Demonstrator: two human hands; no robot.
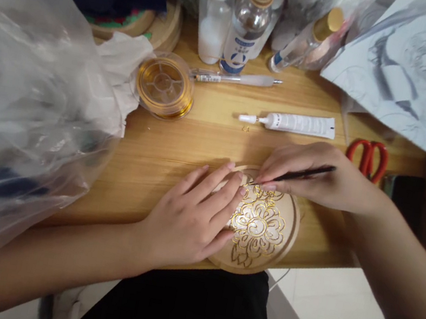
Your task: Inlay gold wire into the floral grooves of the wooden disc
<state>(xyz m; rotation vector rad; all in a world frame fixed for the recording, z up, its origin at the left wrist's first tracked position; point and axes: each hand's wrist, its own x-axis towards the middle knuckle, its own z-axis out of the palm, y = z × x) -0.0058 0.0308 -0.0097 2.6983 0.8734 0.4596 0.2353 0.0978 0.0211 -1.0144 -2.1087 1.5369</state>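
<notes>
A round wooden disc (288, 239) lies at the table's near edge, with a flower pattern outlined in gold wire (257, 226) on its pale face. My left hand (199, 212) rests flat over the disc's left side, fingers stretched out and covering part of the pattern. In my right hand (313, 172) is a pair of slim black tweezers (305, 173), pinched between thumb and fingers. Their tip reaches the upper part of the pattern, close to my left fingertips. Just beyond lie a white glue tube (301, 124) and small bits of gold wire (245, 129).
A spool of gold wire (165, 85) stands at back left beside a pen (237, 78). Behind are several bottles (242, 38). Red-handled scissors (367, 159), a dark phone-like object (404, 196) and printed paper (401, 72) are on the right. A plastic bag (30, 94) bulges at left.
</notes>
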